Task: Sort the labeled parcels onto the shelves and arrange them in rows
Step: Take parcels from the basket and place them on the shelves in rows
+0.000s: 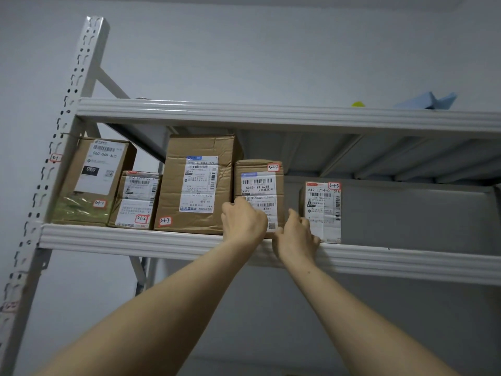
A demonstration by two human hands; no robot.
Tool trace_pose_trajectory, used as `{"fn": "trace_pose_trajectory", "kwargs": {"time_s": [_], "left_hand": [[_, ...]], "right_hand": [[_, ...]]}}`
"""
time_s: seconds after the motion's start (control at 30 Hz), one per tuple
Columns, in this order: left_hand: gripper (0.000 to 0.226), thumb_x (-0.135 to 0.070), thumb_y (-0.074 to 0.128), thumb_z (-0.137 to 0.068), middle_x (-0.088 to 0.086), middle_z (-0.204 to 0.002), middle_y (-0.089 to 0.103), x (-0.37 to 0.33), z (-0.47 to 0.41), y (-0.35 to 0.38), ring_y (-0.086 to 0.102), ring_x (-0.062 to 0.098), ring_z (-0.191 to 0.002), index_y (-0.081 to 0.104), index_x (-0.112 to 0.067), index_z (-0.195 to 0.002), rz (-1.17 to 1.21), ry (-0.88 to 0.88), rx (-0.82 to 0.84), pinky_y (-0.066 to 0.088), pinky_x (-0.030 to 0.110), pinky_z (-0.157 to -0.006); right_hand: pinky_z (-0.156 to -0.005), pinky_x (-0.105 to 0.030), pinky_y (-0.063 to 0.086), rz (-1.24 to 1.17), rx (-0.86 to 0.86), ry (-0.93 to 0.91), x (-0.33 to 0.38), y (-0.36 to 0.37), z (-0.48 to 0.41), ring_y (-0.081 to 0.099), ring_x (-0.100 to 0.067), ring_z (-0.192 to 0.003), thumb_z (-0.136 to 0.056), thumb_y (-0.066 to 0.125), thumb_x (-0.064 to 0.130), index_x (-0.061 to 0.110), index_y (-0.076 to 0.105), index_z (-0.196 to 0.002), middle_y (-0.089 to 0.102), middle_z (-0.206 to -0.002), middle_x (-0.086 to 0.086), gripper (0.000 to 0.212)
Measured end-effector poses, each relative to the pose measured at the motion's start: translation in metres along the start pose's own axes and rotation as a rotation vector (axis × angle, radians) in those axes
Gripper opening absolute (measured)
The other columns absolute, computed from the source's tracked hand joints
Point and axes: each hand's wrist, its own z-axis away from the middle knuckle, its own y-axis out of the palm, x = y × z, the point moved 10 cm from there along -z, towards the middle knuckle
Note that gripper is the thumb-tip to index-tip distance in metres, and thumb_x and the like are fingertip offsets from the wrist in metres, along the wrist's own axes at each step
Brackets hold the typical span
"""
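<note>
We hold the small box (259,183) at the shelf's (135,240) front edge, between the big box (198,183) and the end parcel (322,210). Our left hand (244,222) curls on its lower left corner and our right hand (295,236) curls round its right edge. It looks like stiff, light cardboard, so low side grips suit it.

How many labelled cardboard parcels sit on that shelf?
5, in one row on the grey metal shelf: parcel 3-1-1 far left, then 3-1-2, 3-1-3, 3-1-4, 3-1-5 rightmost. Others may hide behind.
</note>
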Motion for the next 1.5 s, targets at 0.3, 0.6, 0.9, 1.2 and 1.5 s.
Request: {"fn": "trace_pose_trajectory", "kwargs": {"time_s": [0.3, 0.6, 0.9, 1.2, 1.5], "left_hand": [[0.036, -0.008, 0.041, -0.09, 0.012, -0.124, 0.061, -0.044, 0.01, 0.032, 0.053, 0.029, -0.118, 0.061, -0.008, -0.121, 0.089, 0.228, 0.126, 0.042, 0.032, -0.098], [0.02, -0.007, 0.038, -0.091, 0.014, -0.096, 0.053, -0.061, 0.027, 0.12, 0.053, 0.031, -0.09, 0.047, -0.012, -0.074, 0.312, -0.045, 0.526, 0.05, 0.036, -0.086], [0.039, -0.017, 0.033, -0.092, 0.024, -0.123, 0.052, -0.05, 0.02, 0.095, 0.05, 0.037, -0.112, 0.057, 0.003, -0.117, 0.032, 0.042, 0.266, 0.042, 0.041, -0.099], [0.029, -0.012, 0.04, -0.09, 0.012, -0.111, 0.062, -0.065, 0.021, 0.035, 0.055, 0.029, -0.104, 0.065, -0.009, -0.105, -0.012, 0.273, -0.088, 0.042, 0.036, -0.086], [0.035, -0.005, 0.041, -0.088, 0.008, -0.121, 0.061, -0.04, 0.025, 0.039, 0.053, 0.026, -0.113, 0.058, -0.011, -0.117, 0.014, 0.144, 0.053, 0.038, 0.029, -0.089]], "right_hand": [[-0.104, -0.042, 0.033, -0.269, -0.26, 0.219, -0.094, -0.074, -0.036, 0.04, -0.038, -0.129, -0.097, 0.047, 0.017, 0.007, 0.024, -0.147, 0.028, -0.149, -0.018, 0.056], [-0.09, -0.037, 0.043, -0.111, 0.045, 0.141, -0.098, -0.046, -0.058, 0.053, -0.036, -0.114, -0.1, 0.032, 0.023, 0.001, 0.054, -0.12, 0.057, -0.126, -0.021, 0.037], [-0.088, -0.038, 0.049, -0.113, 0.061, 0.072, -0.082, -0.032, -0.05, 0.058, -0.032, -0.106, -0.097, 0.043, 0.03, 0.013, 0.053, -0.119, 0.063, -0.119, -0.011, 0.03], [-0.089, -0.039, 0.047, -0.097, 0.101, 0.07, -0.069, -0.022, -0.042, 0.057, -0.033, -0.111, -0.096, 0.044, 0.026, 0.011, 0.047, -0.122, 0.06, -0.123, -0.013, 0.03], [-0.095, -0.044, 0.046, -0.094, 0.127, 0.076, -0.072, -0.02, -0.039, 0.056, -0.035, -0.111, -0.096, 0.04, 0.021, 0.011, 0.044, -0.121, 0.06, -0.123, -0.012, 0.028]]}}
